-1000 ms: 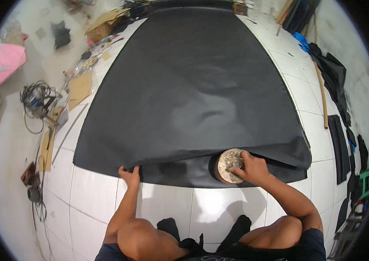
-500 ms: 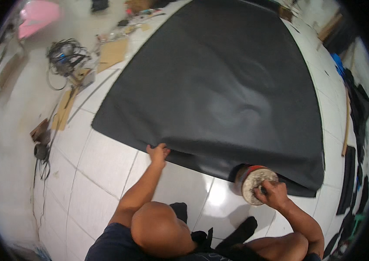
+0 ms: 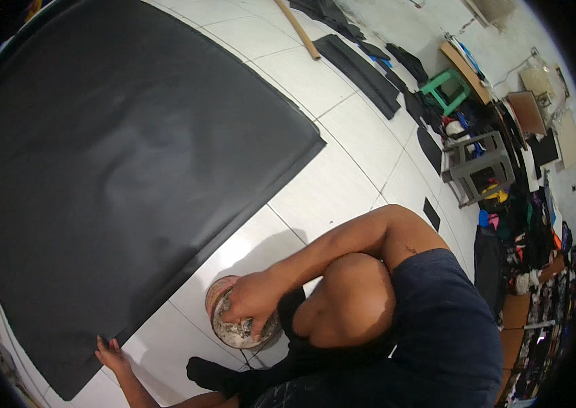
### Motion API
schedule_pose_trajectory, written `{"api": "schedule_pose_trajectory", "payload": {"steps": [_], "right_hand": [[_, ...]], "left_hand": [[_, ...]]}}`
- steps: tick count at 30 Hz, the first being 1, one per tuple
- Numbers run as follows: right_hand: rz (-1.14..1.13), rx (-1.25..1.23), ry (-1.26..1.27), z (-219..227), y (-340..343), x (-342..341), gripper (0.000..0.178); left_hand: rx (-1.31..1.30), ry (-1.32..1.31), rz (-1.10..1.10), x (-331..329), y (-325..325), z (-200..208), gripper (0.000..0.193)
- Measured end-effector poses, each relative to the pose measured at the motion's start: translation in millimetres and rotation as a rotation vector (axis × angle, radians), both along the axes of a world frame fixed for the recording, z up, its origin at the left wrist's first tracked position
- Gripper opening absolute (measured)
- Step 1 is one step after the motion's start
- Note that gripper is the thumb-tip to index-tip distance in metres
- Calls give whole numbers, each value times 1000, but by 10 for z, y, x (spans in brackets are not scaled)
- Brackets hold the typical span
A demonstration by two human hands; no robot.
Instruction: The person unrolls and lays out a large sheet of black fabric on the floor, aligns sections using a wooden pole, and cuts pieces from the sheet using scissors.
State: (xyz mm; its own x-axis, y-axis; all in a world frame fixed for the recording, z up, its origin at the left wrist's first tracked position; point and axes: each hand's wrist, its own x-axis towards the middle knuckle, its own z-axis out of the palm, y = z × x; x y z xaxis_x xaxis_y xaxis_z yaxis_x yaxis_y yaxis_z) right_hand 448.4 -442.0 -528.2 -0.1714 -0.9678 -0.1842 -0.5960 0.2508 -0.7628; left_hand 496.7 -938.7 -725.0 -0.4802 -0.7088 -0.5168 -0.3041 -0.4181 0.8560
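A large sheet of black leather-like material (image 3: 145,156) lies spread over the floor in front of me, with small dents in its surface and its near edge looking doubled. At that edge, toward the lower left, my left hand (image 3: 112,357) touches the sheet with fingers outstretched. My right hand (image 3: 255,302) is closed over the top of a round can (image 3: 237,334) with a reddish side and a dirty, whitish top. The can is just off the sheet's near edge, above the tiles and close to my bent knee; its underside is hidden.
White floor tiles (image 3: 332,170) run between the sheet and the right wall. Along that wall are a green stool (image 3: 445,90), a grey stool (image 3: 481,166), black material strips (image 3: 359,75) and a heap of coloured scraps. A brown tube (image 3: 299,30) lies at the top.
My view has turned to the right. My right hand, with the can, has come off the sheet's edge toward my knee. The sheet's near right edge now lies flatter.
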Motion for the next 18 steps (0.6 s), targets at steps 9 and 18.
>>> {"api": "schedule_pose_trajectory", "payload": {"steps": [9,18], "right_hand": [[-1926,20,14,-1229,2227,-1327,41],[-2550,-346,-694,-1628,3168,-1556,42]], "left_hand": [[73,-203,-294,-57,-105,103,30],[-11,-296,-127,115,-407,155,26]]}}
